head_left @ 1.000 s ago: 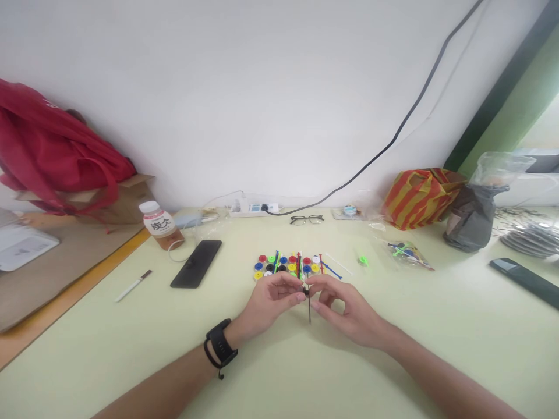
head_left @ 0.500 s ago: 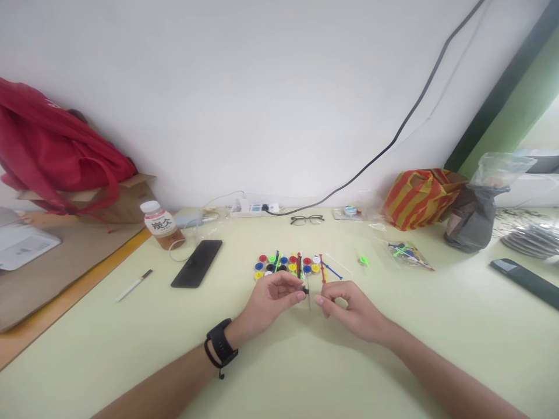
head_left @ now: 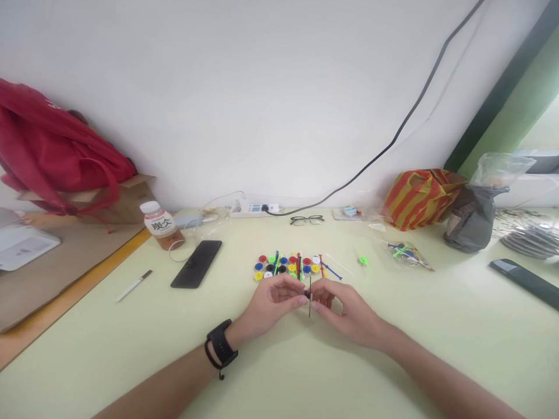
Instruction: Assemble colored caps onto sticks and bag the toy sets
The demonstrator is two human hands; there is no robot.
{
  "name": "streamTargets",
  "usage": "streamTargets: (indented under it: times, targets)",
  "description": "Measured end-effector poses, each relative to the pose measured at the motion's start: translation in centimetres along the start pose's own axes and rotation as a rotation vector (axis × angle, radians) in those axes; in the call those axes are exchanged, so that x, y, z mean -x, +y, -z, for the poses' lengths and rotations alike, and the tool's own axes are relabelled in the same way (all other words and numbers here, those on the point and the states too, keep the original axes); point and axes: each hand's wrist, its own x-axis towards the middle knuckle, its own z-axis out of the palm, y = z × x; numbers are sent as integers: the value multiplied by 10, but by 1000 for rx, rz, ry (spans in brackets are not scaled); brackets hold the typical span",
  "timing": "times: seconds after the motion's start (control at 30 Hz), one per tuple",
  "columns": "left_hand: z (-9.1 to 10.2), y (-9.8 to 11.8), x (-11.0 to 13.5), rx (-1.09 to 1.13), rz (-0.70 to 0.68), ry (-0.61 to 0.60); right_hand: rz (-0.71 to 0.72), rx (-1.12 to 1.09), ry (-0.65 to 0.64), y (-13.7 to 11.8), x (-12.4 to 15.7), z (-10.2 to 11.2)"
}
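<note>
My left hand (head_left: 279, 297) is closed, with thumb and fingers pinching a small black piece with a thin upright blade (head_left: 310, 311), much like a propeller seen edge-on. From the other side, my right hand (head_left: 338, 302) brings curved fingers and thumb against the same piece. Its hub is mostly hidden between the fingertips. Just beyond the hands lie rows of small round coloured plastic pieces (head_left: 307, 261), in red, blue, yellow, green, black and white. Thin coloured sticks (head_left: 332, 271) lie among and beside them.
A phone (head_left: 196, 264), a bottle (head_left: 161, 226) and a pen (head_left: 134, 286) are to the left. Glasses (head_left: 307, 220) and a power strip (head_left: 253, 210) lie by the wall. On the right are a green piece (head_left: 363, 261), a packet of parts (head_left: 408, 256) and a striped bag (head_left: 421, 198).
My right hand has moved left, its fingers opening from a tight curl to meet the black piece. The blade now shows darker and more upright. My left hand has barely moved.
</note>
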Motion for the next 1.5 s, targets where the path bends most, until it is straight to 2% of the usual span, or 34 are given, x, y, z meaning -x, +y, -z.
streamTargets:
  times: [0.2,0.3,0.4,0.5,0.57,0.63,0.7,0.83,0.97,1.07,1.17,1.23,1.33,1.43,1.5]
  targets:
    - [-1,-1,1,-24,17,-26,-33,112,-19,7,2,-4]
    - [-2,-2,3,-89,5,-21,-16,160,5,12,0,0]
    - [-1,-3,4,-160,19,-23,33,302,176,25,-5,22]
    - [-1,-4,4,-196,29,-17,63,565,375,44,-10,55]
    - [-1,-4,3,-211,22,-24,37,753,464,58,-12,75]
    - [-1,-3,3,-227,17,-35,7,909,501,71,-13,87]
    - [-1,-2,2,-242,18,-41,-16,1036,467,82,-14,91]
    - [-2,0,2,-266,23,-47,-85,1243,354,94,-15,83]
    - [-2,1,3,-285,25,-56,-145,1319,390,100,-15,81]
    - [-2,1,3,-293,28,-59,-128,1284,473,100,-14,85]
    - [-2,1,3,-298,34,-57,-26,1170,471,94,-13,83]
    - [-2,1,3,-296,38,-56,51,1060,403,86,-13,76]
    - [-2,0,2,-293,33,-57,132,933,232,71,-12,58]
    - [-2,0,2,-303,32,-60,146,881,111,61,-11,44]
    - [-2,0,2,-306,37,-62,142,859,87,60,-11,40]
